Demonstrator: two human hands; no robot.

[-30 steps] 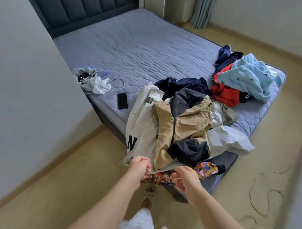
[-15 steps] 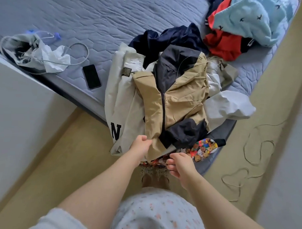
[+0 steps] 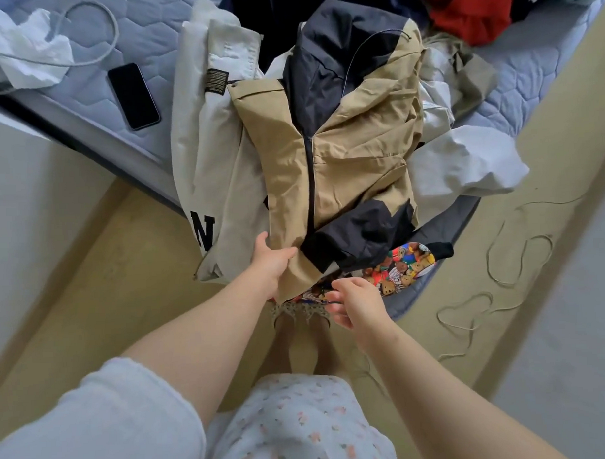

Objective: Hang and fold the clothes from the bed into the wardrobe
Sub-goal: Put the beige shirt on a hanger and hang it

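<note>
Two hands reach toward the near corner of the bed (image 3: 528,67) in the head view. The left hand (image 3: 273,264) grips the lower hem of a tan and dark jacket (image 3: 343,152), thumb on top and fingers curled under the cloth. The jacket lies zipped and face up on the heap, stretching away from this hand, with its hood at the far end. Just left of the left hand hangs a cream coat (image 3: 216,163) printed with a dark letter N, draped over the edge of the mattress. The right hand (image 3: 356,301) is held just below the jacket's dark cuff, fingers loosely bent and slightly apart; whether it pinches any cloth cannot be told. Just beyond its fingertips lies a bear-print garment (image 3: 402,267), partly under the jacket. Farther beyond the right hand lies a pale grey garment (image 3: 463,165), and past that a red garment (image 3: 468,14). Well beyond and left of the left hand a black phone (image 3: 134,96) lies flat on the mattress. Right of the right hand a thin cord (image 3: 514,256) loops across the floor.
</note>
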